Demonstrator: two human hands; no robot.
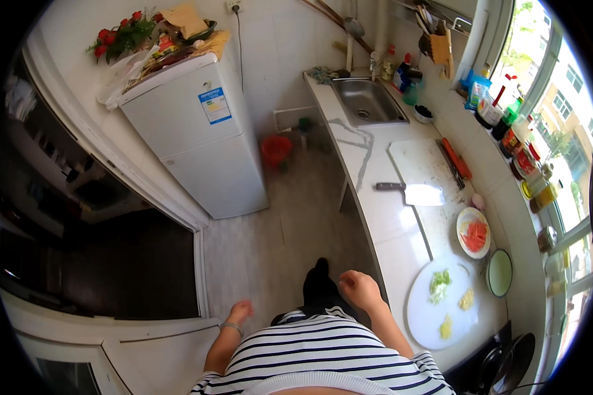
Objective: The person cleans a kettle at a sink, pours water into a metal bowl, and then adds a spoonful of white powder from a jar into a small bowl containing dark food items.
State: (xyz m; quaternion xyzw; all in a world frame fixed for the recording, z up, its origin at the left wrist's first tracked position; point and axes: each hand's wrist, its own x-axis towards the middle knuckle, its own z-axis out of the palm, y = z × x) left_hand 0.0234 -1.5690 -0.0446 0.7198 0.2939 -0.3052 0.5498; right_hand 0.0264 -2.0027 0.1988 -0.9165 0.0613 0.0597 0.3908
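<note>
My left hand (241, 311) hangs beside my body over the floor, its fingers loosely apart and slightly blurred, with nothing seen in it. My right hand (360, 290) is half curled near the counter's front edge; whether it holds anything small is hidden. To its right, a round white cutting board (420, 316) carries small piles of chopped green onion (440, 285) and pale minced pieces (466, 299). Beyond lies a cleaver (424, 194) across the edge of a rectangular board (410, 153). A bowl of sliced orange-red vegetable (474, 236) stands beside a green-rimmed empty bowl (499, 273).
A steel sink (368, 101) is set in the counter's far end. Bottles and jars (526, 160) line the window sill. A white refrigerator (192, 148) stands to the left, with a red bucket (276, 150) on the floor beside it. Black pans (516, 360) are at the lower right.
</note>
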